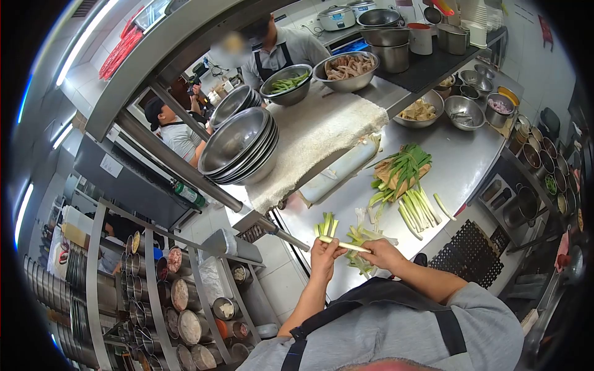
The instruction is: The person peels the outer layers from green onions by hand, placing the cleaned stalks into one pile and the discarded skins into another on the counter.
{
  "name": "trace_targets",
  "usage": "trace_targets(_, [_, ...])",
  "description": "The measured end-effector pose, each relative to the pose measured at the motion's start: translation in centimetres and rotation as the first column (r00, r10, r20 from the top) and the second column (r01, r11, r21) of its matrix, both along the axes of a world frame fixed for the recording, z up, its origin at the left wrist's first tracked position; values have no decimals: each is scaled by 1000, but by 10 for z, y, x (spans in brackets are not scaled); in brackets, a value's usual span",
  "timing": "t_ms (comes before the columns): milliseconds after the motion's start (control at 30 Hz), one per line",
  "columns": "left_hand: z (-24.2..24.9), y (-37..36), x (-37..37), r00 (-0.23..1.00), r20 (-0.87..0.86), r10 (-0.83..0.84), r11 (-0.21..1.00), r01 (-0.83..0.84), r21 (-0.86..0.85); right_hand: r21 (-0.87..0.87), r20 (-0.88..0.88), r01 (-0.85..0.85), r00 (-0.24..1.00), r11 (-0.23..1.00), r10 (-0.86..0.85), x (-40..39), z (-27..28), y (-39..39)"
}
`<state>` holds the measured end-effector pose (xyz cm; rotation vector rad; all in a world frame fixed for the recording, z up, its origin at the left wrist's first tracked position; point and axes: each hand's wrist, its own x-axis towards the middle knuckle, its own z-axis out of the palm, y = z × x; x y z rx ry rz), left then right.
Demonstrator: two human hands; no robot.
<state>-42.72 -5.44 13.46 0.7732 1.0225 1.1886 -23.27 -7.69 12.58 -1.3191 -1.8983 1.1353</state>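
Observation:
Both my hands grip one pale leek stalk (pixel 346 245) over the near edge of the steel table. My left hand (pixel 324 256) is closed around its left end, and my right hand (pixel 382 254) pinches the other end. Just beyond them lie peeled outer leaves (pixel 363 236) in a loose heap. A few short stalks (pixel 327 224) rest by my left hand. Farther right, several leek stalks (pixel 417 211) lie side by side, with one single stalk (pixel 444 207) apart from them. Behind these, long green leek tops (pixel 405 168) sit on something brown.
A raised shelf with a white towel (pixel 322 130) carries stacked steel bowls (pixel 238 148), a bowl of green pods (pixel 288 85) and a bowl of brownish strips (pixel 346 67). Under it lies a long pale roll (pixel 340 170). Two people stand beyond. Filled containers (pixel 189 324) line the left rack.

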Motion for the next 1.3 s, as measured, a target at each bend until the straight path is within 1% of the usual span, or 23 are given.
trace_targets(67, [-3, 1, -2, 1000, 5, -3, 1000, 3, 3, 103, -54, 58, 997, 993, -52, 1, 1, -1])
trace_targets(200, [-6, 3, -3, 999, 28, 15, 1000, -15, 0, 28, -69, 82, 994, 996, -80, 3, 8, -3])
trace_targets(267, [-8, 7, -10, 998, 43, 38, 999, -38, -17, 123, -45, 66, 997, 990, -61, 6, 2, -3])
trace_targets(300, [-9, 9, -14, 996, 59, 62, 998, -61, -33, 122, -45, 64, 997, 990, -59, 8, -1, -2])
trace_targets(367, [-6, 13, -23, 996, 50, 75, 997, -74, -34, 207, -108, 105, 991, 973, -84, 13, -6, 0])
trace_targets(400, [-3, 14, -26, 995, 40, 86, 996, -85, -34, 207, -108, 105, 991, 973, -84, 15, -9, 1])
trace_targets(467, [-1, 14, -30, 994, 40, 101, 994, -99, -53, 176, -114, 221, 972, 959, -203, 18, -14, 4])
trace_targets(500, [-4, 13, -33, 996, 17, 82, 995, -81, -55, 176, -115, 220, 973, 960, -202, 19, -17, 7])
trace_targets(567, [-5, 11, -32, 998, -7, 64, 996, -64, -59, 331, -18, 194, 980, 924, -199, 21, -21, 12])
trace_targets(600, [-4, 9, -28, 999, -14, 47, 995, -48, -83, 331, -19, 194, 980, 924, -199, 22, -21, 13])
trace_targets(667, [-1, 5, -22, 999, -22, 31, 994, -33, -105, 192, 214, 148, 958, 970, -189, 22, -21, 16])
trace_targets(700, [-1, 2, -19, 999, -49, 3, 993, -8, -119, 194, 213, 147, 959, 970, -188, 23, -29, 18])
trace_targets(733, [-1, 0, -17, 997, -74, -26, 991, 16, -134, 274, 186, 115, 968, 955, -170, 24, -46, 20])
trace_targets(767, [-2, -1, -16, 994, -106, -36, 989, 20, -146, 352, 162, 84, 976, 932, -149, 23, -43, 21])
trace_targets(867, [-7, -3, -17, 989, -128, -77, 989, 59, -139, 386, 106, 141, 975, 912, -195, 21, -26, 11])
trace_targets(900, [-9, -3, -17, 989, -127, -78, 988, 59, -140, 385, 107, 140, 975, 912, -195, 18, -23, 9])
trace_targets(967, [-12, -2, -16, 987, -135, -93, 988, 75, -132, 384, -70, 212, 977, 898, -201, 11, -16, 6])
trace_targets(1000, [-12, -3, -14, 987, -134, -92, 988, 74, -133, 384, -69, 211, 977, 899, -200, 9, -12, 4])
trace_targets(1067, [-12, -3, -9, 989, -86, -121, 989, 113, -98, 131, -34, 21, 999, 991, -17, 4, -2, 0])
trace_targets(1100, [-11, -3, -7, 989, -86, -121, 989, 112, -99, 130, -34, 21, 999, 991, -16, 3, 2, -1])
trace_targets(1200, [-7, -1, -3, 988, -34, -148, 986, 144, -84, -85, 80, -61, 994, 994, 68, -1, 10, -5])
trace_targets(1233, [-6, 1, -3, 986, -67, -151, 987, 147, -59, -142, -24, -12, 1000, 990, 8, -3, -5, -5])
trace_targets(1300, [-10, -1, -2, 986, -84, -145, 989, 144, -19, 15, 42, -27, 999, 1000, 26, 5, -21, -3])
